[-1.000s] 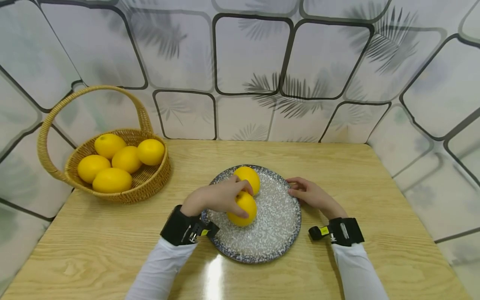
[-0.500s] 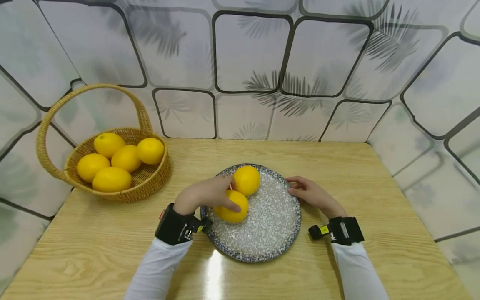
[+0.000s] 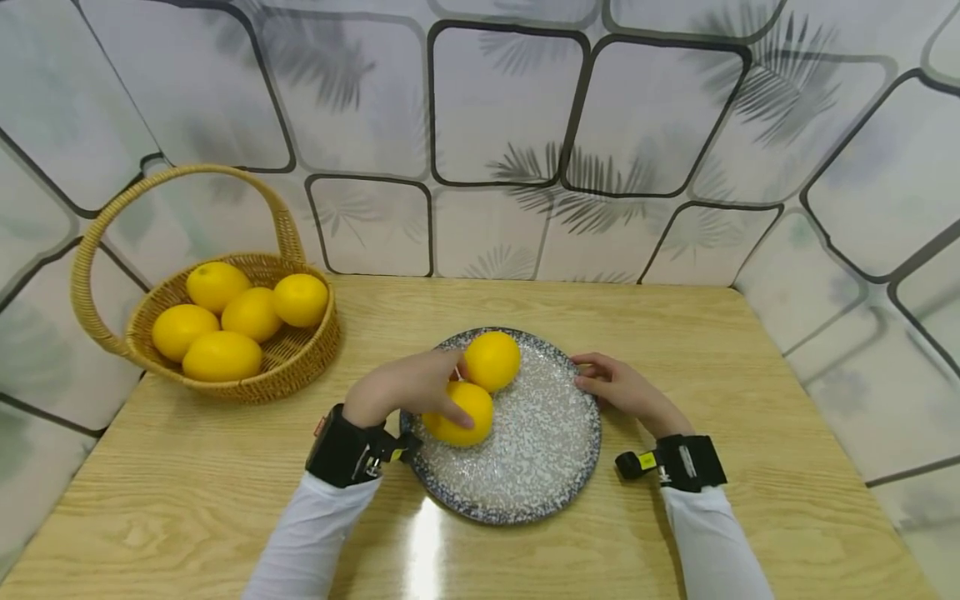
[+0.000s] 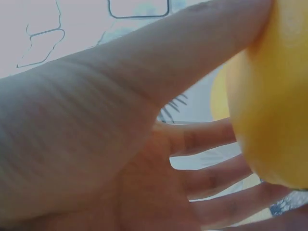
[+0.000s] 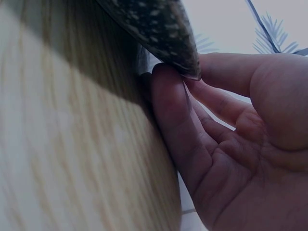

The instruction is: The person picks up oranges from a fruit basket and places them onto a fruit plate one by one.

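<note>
A short slide left, and we slow down

Here we go: the left hand [image 3: 412,385] has a smooth yellow oval fruit [image 3: 477,408] in its grip, thumb on the near side, fingers reaching behind. Against a second ago, that fruit has moved left over the round grey speckled plate [image 3: 540,442]; in the last half second it has barely budged. A second smooth yellow fruit [image 3: 492,361] sits just beyond, far side of the plate, holding its spot. To us that reads as fine positioning of the pair. The right hand [image 3: 621,390] hasn't shifted: thumb and fingers hold the plate's right rim, apparently steadying it on the pale wood-grained bench [image 3: 675,325]. Over on the left, a tan wicker basket [image 3: 288,377] carries five more yellow fruits [image 3: 222,357].

What can't we see? Whether the pair touch, or how fully the held one rests on the plate. The left fingertips are mostly hidden, the left wrist view cuts that fruit off at right, and the dim right wrist view gives us only a sliver of rim.
</note>
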Available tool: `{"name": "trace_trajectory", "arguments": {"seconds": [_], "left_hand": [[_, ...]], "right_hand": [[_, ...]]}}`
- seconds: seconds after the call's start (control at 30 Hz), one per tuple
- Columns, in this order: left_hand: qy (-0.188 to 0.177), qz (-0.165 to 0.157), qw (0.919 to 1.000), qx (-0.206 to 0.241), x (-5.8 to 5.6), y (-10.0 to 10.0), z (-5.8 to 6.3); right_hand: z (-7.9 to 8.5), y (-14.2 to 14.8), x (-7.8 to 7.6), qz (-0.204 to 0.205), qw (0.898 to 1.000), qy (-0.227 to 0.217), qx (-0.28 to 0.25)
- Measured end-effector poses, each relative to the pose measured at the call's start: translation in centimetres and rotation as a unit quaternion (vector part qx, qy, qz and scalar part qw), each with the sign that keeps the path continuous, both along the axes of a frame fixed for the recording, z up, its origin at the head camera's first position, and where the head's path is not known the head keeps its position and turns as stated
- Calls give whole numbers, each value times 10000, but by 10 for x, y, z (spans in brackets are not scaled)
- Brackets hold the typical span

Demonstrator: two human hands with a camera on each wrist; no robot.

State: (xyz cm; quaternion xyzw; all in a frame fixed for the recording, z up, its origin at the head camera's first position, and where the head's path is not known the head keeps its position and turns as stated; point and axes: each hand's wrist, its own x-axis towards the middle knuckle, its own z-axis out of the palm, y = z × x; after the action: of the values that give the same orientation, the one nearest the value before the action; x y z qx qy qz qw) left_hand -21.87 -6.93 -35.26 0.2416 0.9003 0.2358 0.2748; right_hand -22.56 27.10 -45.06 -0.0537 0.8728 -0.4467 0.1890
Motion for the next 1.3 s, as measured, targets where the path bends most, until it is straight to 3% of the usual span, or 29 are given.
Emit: {"name": "trace_trajectory", "arguments": {"seconds": [0.33, 0.87, 1.3], "left_hand": [[-71, 180, 9996, 191, -1, 5, -2], [27, 36, 10000, 39, 0, 0, -2], [-73, 45, 9998, 179, -2, -3, 0]], "right_hand": [[0, 1, -1, 19, 10000, -10, -23], [-1, -1, 1, -33, 10000, -40, -10], [2, -2, 2, -18, 10000, -11, -3]]}}
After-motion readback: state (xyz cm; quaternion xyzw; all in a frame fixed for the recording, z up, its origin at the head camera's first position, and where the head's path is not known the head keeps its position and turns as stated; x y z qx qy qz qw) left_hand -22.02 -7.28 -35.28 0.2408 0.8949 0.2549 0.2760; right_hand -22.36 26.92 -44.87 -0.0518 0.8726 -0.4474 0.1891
